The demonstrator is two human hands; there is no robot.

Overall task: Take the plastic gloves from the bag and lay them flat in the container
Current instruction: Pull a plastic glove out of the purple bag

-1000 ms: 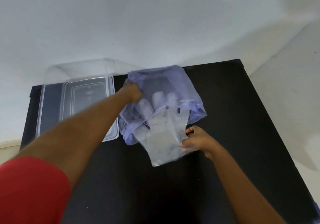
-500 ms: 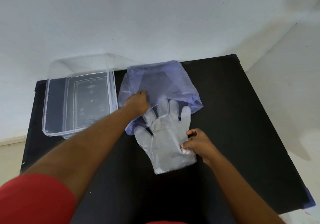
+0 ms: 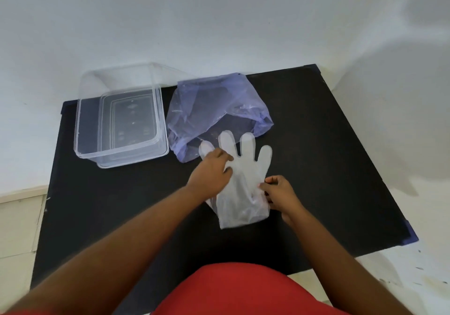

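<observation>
Head view only, one view in all: one clear container (image 3: 121,124) at the left of the black worktop (image 3: 316,144), one purple bag (image 3: 214,110) just beside it on the right, one stack of clear plastic gloves (image 3: 243,180) lying flat on the worktop near the bag's mouth, fingers pointing away toward the bag; number of gloves in the stack impossible to tell. Two bare hands, both forearms reaching in from below over a red garment (image 3: 243,290). Left hand (image 3: 211,173) palm down on the gloves' left side, grip loosely curled, fingertips pressing the glove near its thumb and first finger. Right hand (image 3: 277,192) at the gloves' right edge near the cuff, grip pinching that edge between thumb and forefinger. Compared with half a second ago: left hand off the bag and onto the gloves, gloves drawn fully clear of the bag, bag slumped and lying alone, container unchanged and holding nothing visible.
</observation>
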